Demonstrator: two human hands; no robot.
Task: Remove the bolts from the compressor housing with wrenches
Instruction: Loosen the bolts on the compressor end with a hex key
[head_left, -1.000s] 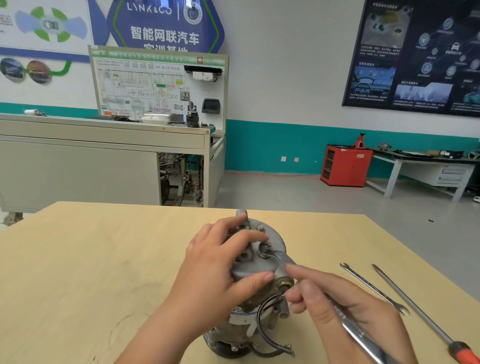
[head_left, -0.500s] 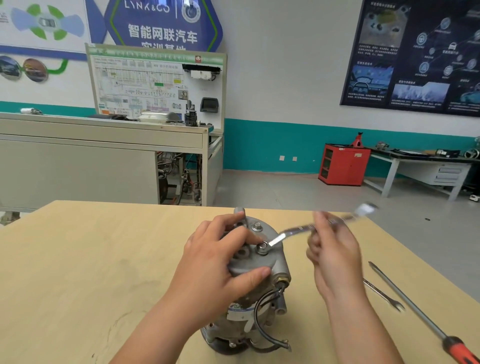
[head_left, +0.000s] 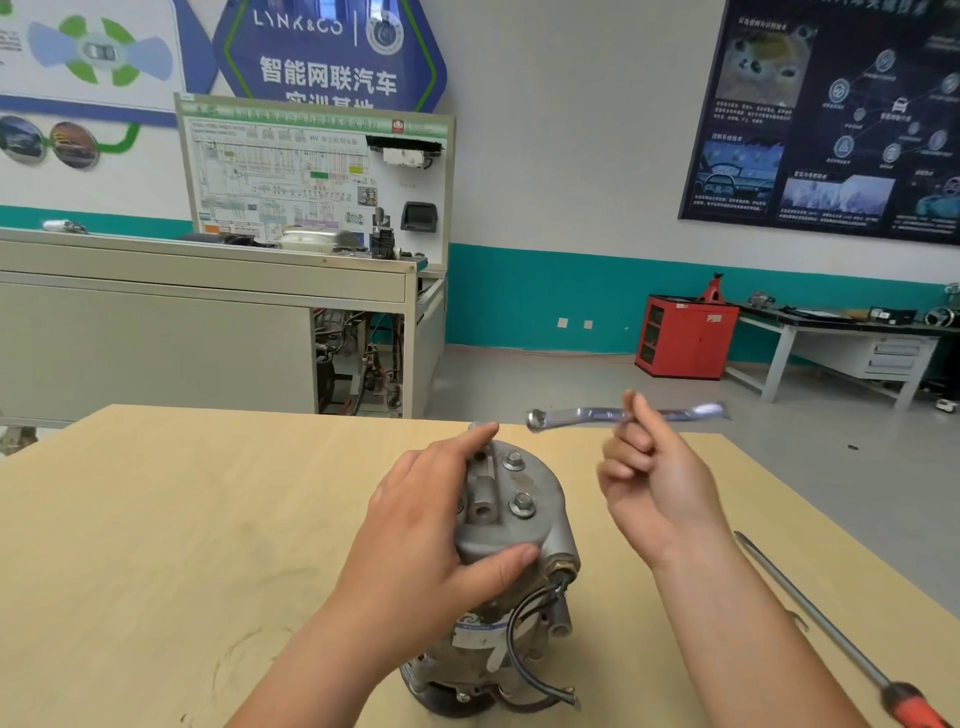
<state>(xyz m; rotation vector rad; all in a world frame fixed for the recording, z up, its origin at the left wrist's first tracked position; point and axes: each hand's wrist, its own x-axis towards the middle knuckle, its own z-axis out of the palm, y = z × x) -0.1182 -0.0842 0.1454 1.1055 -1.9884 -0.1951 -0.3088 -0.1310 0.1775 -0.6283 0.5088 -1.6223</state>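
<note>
The grey cast-metal compressor housing (head_left: 545, 491) stands on end on the pale wooden table (head_left: 156, 519), its top gripped by the left hand (head_left: 431, 525). Two hex steel bolts (head_left: 522, 504) sit exposed on the housing's top face. The right hand (head_left: 654, 483) pinches a shiny steel wrench (head_left: 582, 415) above and right of the housing, clear of it. The shaft lies nearly level, ring end toward the housing, bolts down-left of it.

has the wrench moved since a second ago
Yes. The wrench lifted off the near bolt, up and right, clear of the compressor housing.
</note>
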